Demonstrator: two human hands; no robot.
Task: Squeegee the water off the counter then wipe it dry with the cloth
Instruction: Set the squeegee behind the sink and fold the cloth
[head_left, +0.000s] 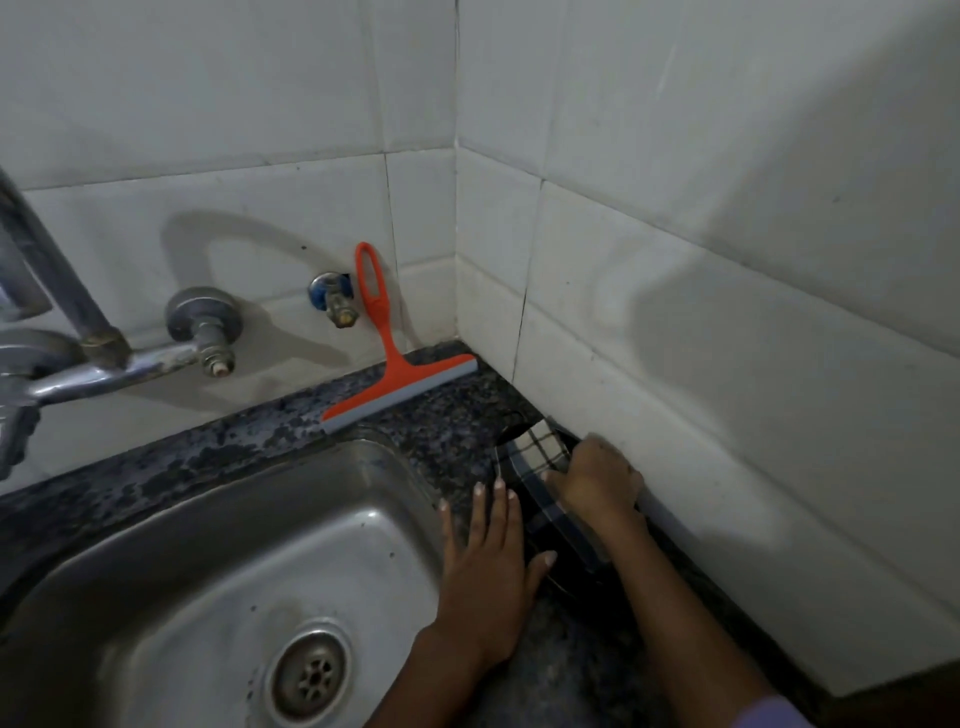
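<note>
An orange squeegee (387, 358) with a grey blade leans against the back tiles, its blade resting on the dark speckled counter (447, 415) behind the sink. My right hand (597, 480) presses down on a checked cloth (540, 457) on the narrow counter strip beside the right wall, fingers closed over it. Part of the cloth runs back under my wrist. My left hand (488, 566) lies flat on the counter at the sink's right rim, fingers spread, holding nothing.
A steel sink (218, 561) with a round drain (310, 675) fills the lower left. A metal tap (78, 343) and a small valve (332, 301) stick out of the back wall. White tiled walls (727, 312) meet in a corner behind the counter.
</note>
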